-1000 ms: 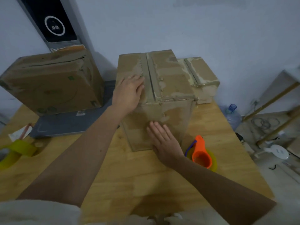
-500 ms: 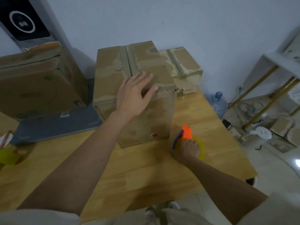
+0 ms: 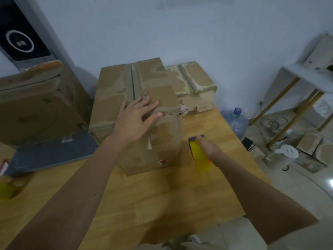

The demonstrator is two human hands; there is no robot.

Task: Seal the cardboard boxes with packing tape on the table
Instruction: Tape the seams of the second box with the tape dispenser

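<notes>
The left hand (image 3: 134,120), fingers spread, presses flat on the near top edge of the upright box (image 3: 138,112) mid-table; its seam runs away from the person. Beside it, the right hand (image 3: 209,147) clasps the tape dispenser (image 3: 199,156), roll toward the person.

Wooden table (image 3: 162,199) bears three cardboard boxes (image 3: 115,98) (one grey slab (image 3: 52,154)).

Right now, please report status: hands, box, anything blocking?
Left hand flat on middle box. Right hand gripping tape dispenser beside it. Top seam unblocked.
</notes>
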